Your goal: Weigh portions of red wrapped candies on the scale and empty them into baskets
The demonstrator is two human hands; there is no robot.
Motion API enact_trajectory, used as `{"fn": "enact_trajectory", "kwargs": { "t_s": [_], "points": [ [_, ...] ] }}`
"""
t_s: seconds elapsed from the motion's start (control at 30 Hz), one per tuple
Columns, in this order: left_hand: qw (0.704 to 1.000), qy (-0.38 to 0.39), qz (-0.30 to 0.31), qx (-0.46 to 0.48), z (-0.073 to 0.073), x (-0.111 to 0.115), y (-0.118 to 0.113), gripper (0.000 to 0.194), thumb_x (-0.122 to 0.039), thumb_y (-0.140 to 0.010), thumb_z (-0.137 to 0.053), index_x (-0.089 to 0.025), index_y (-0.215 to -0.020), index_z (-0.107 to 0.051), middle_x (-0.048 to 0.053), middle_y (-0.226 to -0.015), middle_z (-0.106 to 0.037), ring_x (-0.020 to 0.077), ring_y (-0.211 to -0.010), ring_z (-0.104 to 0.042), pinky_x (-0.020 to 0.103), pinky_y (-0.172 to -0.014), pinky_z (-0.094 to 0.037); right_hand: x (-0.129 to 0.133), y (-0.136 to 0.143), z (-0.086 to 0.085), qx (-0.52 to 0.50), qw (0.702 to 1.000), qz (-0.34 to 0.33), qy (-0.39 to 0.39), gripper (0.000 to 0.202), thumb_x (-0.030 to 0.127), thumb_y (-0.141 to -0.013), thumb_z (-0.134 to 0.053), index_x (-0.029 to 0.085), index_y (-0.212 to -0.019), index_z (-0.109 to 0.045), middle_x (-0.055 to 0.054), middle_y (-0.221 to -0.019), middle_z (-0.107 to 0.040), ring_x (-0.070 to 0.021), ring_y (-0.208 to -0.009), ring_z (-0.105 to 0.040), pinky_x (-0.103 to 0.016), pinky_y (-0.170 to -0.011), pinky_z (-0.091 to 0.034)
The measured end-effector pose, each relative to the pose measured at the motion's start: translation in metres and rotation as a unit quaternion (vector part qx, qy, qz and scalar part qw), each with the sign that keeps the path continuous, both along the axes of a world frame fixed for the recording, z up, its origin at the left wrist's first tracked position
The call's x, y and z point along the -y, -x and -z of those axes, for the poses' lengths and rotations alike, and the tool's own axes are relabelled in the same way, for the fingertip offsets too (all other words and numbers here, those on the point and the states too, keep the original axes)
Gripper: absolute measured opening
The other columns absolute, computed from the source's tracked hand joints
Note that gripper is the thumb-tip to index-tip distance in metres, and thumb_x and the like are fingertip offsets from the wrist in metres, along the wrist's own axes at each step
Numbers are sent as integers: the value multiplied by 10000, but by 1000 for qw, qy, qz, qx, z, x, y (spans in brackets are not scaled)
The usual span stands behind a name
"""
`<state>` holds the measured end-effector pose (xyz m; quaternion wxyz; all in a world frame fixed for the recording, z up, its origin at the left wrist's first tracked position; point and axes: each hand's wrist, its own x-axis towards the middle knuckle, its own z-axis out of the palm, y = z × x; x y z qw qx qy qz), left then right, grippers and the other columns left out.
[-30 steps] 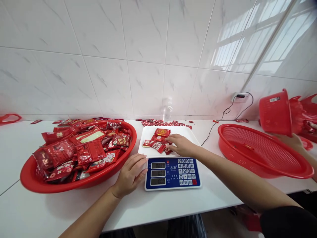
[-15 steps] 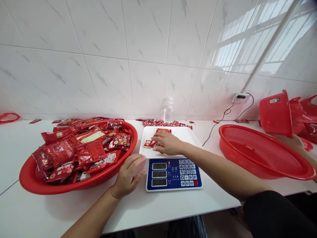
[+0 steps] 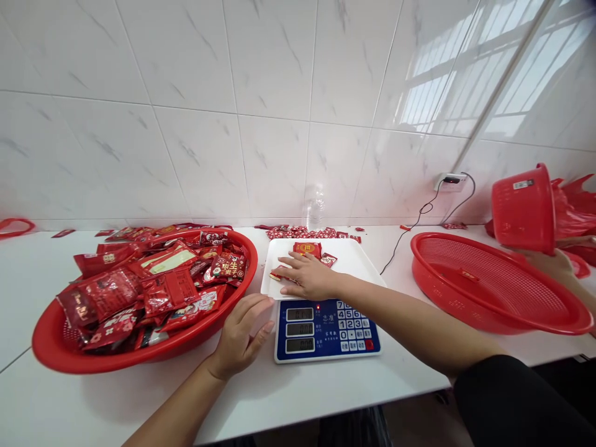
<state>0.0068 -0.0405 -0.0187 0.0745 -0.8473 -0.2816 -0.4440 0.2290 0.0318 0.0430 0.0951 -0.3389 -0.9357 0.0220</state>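
Observation:
My right hand (image 3: 310, 276) lies over the white pan of a digital scale (image 3: 361, 261), fingers spread and touching small red packets. A red packet (image 3: 307, 249) with gold print lies just beyond my fingertips, with a smaller patterned packet (image 3: 328, 259) beside it. Another packet (image 3: 282, 272) is partly covered by my fingers. At the scale's left edge rests my left hand (image 3: 242, 338), thumb apart from loosely bent fingers, holding nothing. To its left stands a red oval basket (image 3: 44, 347) heaped with red sachets (image 3: 170, 288).
An oval red basket (image 3: 442, 313) with a packet inside stands at right. Beyond it, another person's hand (image 3: 549, 261) is at a smaller red basket (image 3: 524, 211). A clear bottle (image 3: 315, 211) and loose packets line the tiled wall. A black cable (image 3: 400, 239) runs to a socket.
My right hand has slid slightly left across the pan, uncovering a patterned packet on its far side. My left hand has stayed nearly still. The small basket at right has shifted slightly.

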Motion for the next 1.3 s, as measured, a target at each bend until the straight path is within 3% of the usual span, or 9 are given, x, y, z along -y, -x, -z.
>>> {"fn": "enact_trajectory", "kwargs": {
  "t_s": [0.13,0.23,0.33,0.47,0.67,0.77,0.9,1.1,1.3],
  "points": [
    [1000,-15,2,0,1,0,2,360,-138,-864,-498,-153,-1224,-505,112,-1115,-594,227,-1084,-539,384,-945,-459,-6,5,1,9,1000,12,16,586,599,-923,-312,241,-1357,-477,-77,-1479,-383,-351,-1400,-208,-583,-1093,-197],
    [1000,-11,-6,5,1,-1,3,355,-137,-868,-500,-151,-1223,-505,114,-1111,-589,226,-1080,-537,388,-946,-457,-16,-8,-5,-33,997,53,39,571,584,-931,-312,220,-1314,-529,-91,-1449,-424,-316,-1371,-290,-518,-1091,-253],
    [1000,-7,-1,7,2,-2,4,349,-143,-870,-500,-156,-1218,-506,112,-1106,-590,224,-1073,-539,386,-938,-463,-28,-28,-11,-86,990,95,62,575,567,-941,-301,212,-1352,-490,-91,-1428,-448,-271,-1351,-330,-454,-1098,-273],
    [1000,-3,4,8,1,-1,4,345,-148,-871,-497,-160,-1215,-509,110,-1104,-598,221,-1062,-547,374,-925,-473,-35,-48,-6,-90,981,139,101,624,600,-924,-308,227,-1414,-409,-84,-1484,-368,-283,-1384,-271,-481,-1118,-232],
    [1000,-6,-2,12,-1,1,4,323,-152,-873,-491,-160,-1195,-520,106,-1084,-612,215,-1045,-559,364,-914,-482,-25,-62,-6,-107,975,120,152,673,679,-879,-319,306,-1438,-354,-29,-1523,-301,-256,-1421,-201,-461,-1154,-181],
    [1000,-3,-6,15,-2,2,3,300,-161,-877,-486,-165,-1173,-531,97,-1066,-626,211,-1033,-570,359,-905,-491,-16,-71,-11,-105,973,142,150,792,724,-806,-429,311,-1466,-285,-59,-1543,-243,-284,-1418,-205,-486,-1139,-214],
    [1000,0,-9,15,-3,2,2,283,-161,-872,-489,-167,-1149,-547,90,-1057,-639,205,-1026,-581,348,-912,-493,-10,-77,-7,-69,979,104,159,914,691,-718,-597,342,-1478,-228,-53,-1554,-210,-308,-1415,-204,-497,-1123,-256],
    [1000,9,-7,22,-1,1,4,286,-158,-867,-495,-159,-1147,-557,89,-1057,-642,204,-1024,-582,340,-911,-491,-18,-75,-1,-80,981,98,150,856,613,-759,-609,316,-1476,-249,-55,-1530,-279,-292,-1398,-259,-485,-1104,-309],
    [1000,17,-9,24,0,1,5,279,-160,-871,-495,-158,-1143,-559,92,-1060,-639,207,-1027,-577,346,-907,-491,-15,-66,-5,-54,982,103,148,737,628,-788,-555,293,-1423,-390,-48,-1552,-219,-301,-1421,-187,-499,-1144,-219]
  ]
}}
